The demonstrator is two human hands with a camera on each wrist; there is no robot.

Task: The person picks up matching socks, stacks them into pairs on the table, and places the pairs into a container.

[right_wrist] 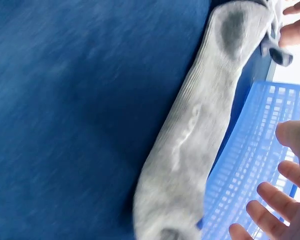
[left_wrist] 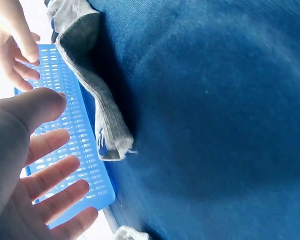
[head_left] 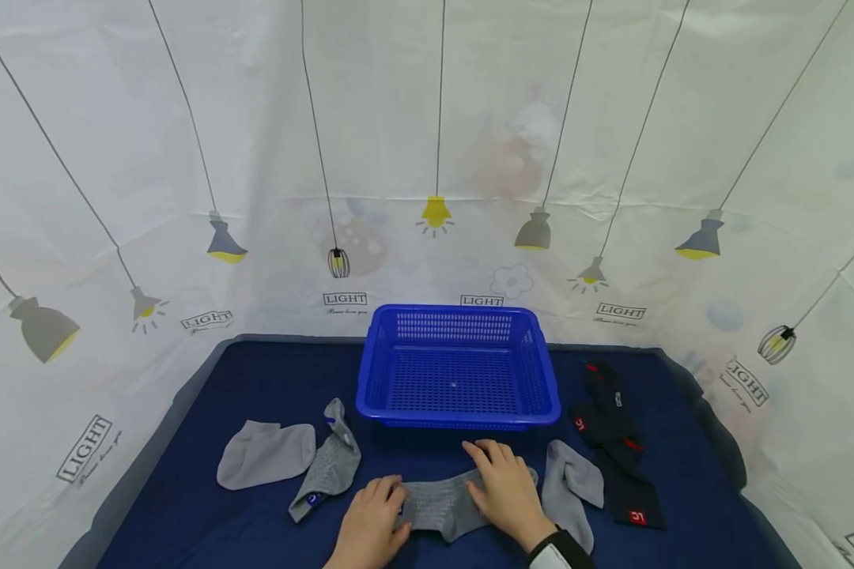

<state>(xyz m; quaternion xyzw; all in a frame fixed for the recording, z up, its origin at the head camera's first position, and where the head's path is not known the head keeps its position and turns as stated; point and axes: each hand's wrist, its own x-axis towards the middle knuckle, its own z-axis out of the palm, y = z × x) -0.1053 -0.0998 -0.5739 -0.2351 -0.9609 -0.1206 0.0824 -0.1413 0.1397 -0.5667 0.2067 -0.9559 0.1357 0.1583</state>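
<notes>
A grey ribbed sock (head_left: 441, 506) lies flat between the two hands at the front of the dark blue cloth. Over its left end is the left hand (head_left: 372, 523), whose fingers look spread and hold nothing in the left wrist view. The right hand (head_left: 508, 491) is over the sock's right part, hiding some of it. In the right wrist view that hand's fingers (right_wrist: 272, 197) are parted, with nothing between them, and the sock (right_wrist: 195, 120) stretches alongside. Close by the right hand lies another grey sock (head_left: 568, 494), bent over on itself.
Beyond the hands stands a blue plastic basket (head_left: 458, 419) with holes in its walls. To the left are a twisted grey sock (head_left: 330, 466) and a light grey sock (head_left: 265, 455). Black socks (head_left: 612, 423) with red marks lie at the right. A printed white curtain (head_left: 427, 118) encloses the table.
</notes>
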